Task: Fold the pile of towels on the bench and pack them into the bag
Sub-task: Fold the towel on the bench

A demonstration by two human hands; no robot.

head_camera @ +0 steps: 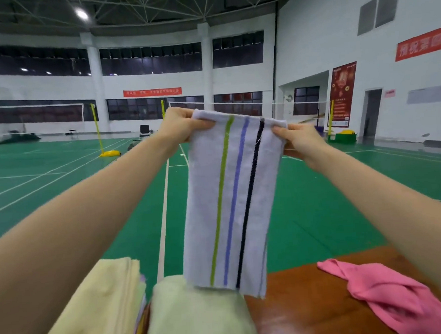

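The striped towel (232, 205) hangs in the air in front of the person, above the near edge of the table (300, 306). It is white, with three lines along its length: green, blue and dark. The left grip (183, 125) pinches the top left corner, with the thumb in front and the fingers behind the cloth. The right grip (298, 141) pinches the top right corner in the same way. The top edge is pulled almost straight between them. At the bottom two layers of cloth show, so the towel seems to be doubled. Its lower edge is just over a pale green towel (198, 320) on the table; I cannot tell if they touch.

The towel looks light, soft and limp. It keeps no shape by itself and drops wherever it is not held, so I think the corners are the right places to take it. The next fold probably needs the top edge brought down to the bottom edge, corners matched.

Left of the green one lies a folded yellow towel (106, 303). A pink towel (392, 293) lies crumpled on the right of the table, not yet folded. The bag is not in view.
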